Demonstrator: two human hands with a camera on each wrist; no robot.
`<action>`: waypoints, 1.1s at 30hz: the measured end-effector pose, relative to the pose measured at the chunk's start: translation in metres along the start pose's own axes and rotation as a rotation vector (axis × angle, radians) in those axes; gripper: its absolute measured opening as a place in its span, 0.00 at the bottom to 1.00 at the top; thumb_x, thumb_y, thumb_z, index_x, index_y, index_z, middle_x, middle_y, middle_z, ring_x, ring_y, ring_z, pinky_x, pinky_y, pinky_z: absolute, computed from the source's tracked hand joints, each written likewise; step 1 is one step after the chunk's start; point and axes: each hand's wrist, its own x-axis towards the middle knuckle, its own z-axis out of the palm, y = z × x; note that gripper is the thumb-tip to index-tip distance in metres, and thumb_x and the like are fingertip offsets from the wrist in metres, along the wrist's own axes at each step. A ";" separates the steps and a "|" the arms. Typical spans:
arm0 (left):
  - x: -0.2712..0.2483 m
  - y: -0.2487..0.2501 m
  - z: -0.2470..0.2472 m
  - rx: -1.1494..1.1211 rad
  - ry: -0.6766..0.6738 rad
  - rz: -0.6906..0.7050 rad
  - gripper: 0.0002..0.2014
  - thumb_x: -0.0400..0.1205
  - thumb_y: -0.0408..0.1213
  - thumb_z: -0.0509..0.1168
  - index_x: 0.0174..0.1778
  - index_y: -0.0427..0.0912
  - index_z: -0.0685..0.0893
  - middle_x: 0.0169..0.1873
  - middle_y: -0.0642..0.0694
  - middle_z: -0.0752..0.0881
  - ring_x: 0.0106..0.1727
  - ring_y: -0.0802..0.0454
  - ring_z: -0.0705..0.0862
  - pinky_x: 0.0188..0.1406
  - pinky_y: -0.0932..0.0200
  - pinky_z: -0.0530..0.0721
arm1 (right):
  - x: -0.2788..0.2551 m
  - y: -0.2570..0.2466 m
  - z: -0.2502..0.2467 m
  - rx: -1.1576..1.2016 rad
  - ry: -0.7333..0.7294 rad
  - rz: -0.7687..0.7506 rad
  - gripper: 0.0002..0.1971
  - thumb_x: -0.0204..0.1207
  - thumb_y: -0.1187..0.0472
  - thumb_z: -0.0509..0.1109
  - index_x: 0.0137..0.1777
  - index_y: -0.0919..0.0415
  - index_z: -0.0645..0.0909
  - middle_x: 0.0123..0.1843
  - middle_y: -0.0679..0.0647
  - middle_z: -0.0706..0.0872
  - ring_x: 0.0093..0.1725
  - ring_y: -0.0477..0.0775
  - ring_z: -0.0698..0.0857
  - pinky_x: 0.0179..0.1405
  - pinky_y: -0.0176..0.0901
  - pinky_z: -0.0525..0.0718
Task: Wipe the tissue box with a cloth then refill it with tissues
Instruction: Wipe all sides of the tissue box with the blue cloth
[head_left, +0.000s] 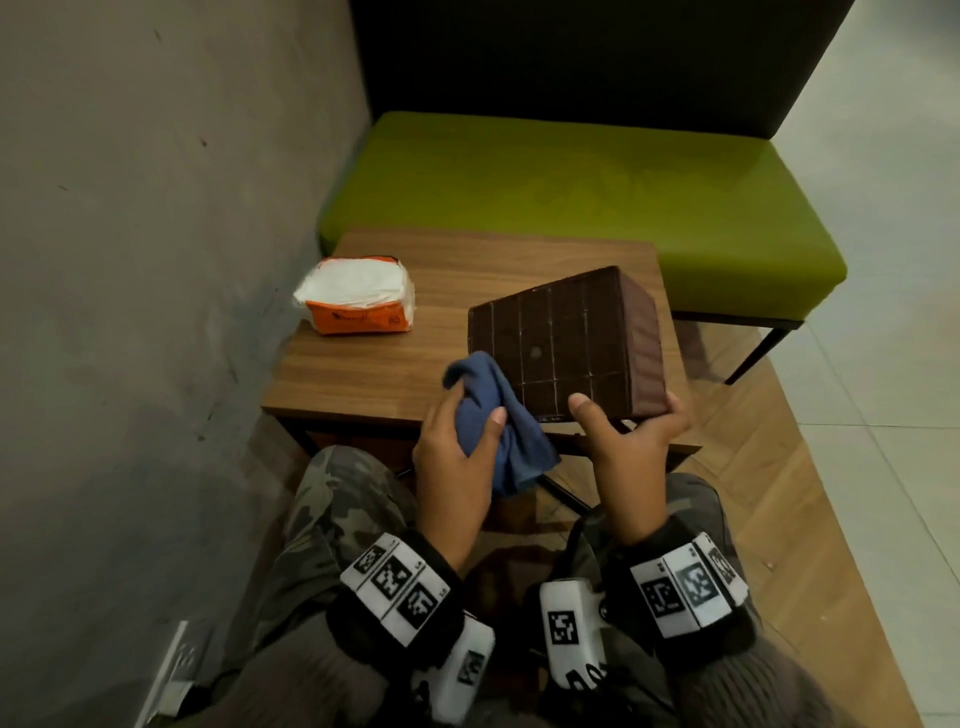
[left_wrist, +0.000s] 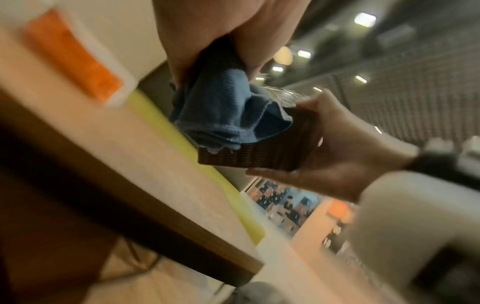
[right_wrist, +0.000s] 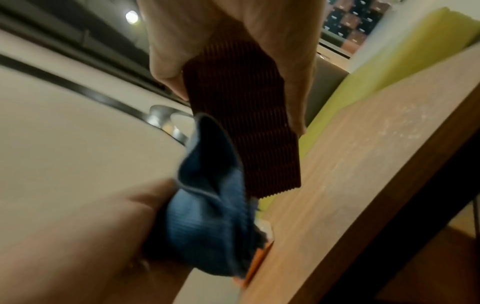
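Wiping step in hand: right hand (head_left: 631, 441) grips the tilted tissue box (head_left: 566, 345), left hand (head_left: 457, 447) fingers clutch the cloth (head_left: 501, 421) against its near-left edge; remaining faces need wiping before refilling from the tissue pack (head_left: 358, 296).

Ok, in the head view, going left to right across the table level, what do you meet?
Wall → tissue pack → left hand gripping the cloth → tissue box → right hand holding the box's near corner.
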 end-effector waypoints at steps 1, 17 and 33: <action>-0.001 0.001 -0.002 0.040 -0.059 0.168 0.22 0.79 0.39 0.68 0.68 0.37 0.76 0.68 0.48 0.76 0.70 0.56 0.73 0.69 0.66 0.73 | 0.003 0.001 0.000 0.040 0.006 0.054 0.43 0.66 0.64 0.81 0.70 0.56 0.51 0.57 0.47 0.76 0.56 0.44 0.81 0.62 0.48 0.83; 0.007 -0.025 -0.018 0.270 -0.656 0.669 0.31 0.81 0.40 0.66 0.78 0.39 0.63 0.79 0.46 0.63 0.82 0.58 0.56 0.80 0.64 0.55 | 0.003 0.016 -0.015 -0.052 -0.063 0.207 0.37 0.69 0.62 0.79 0.70 0.62 0.58 0.56 0.54 0.80 0.56 0.53 0.83 0.51 0.44 0.84; 0.073 -0.019 -0.008 0.167 -0.396 0.252 0.20 0.81 0.38 0.66 0.69 0.39 0.77 0.68 0.45 0.78 0.70 0.52 0.76 0.67 0.71 0.68 | 0.000 0.028 -0.023 -0.066 -0.137 0.277 0.51 0.45 0.44 0.80 0.70 0.57 0.62 0.60 0.54 0.80 0.60 0.58 0.84 0.63 0.63 0.83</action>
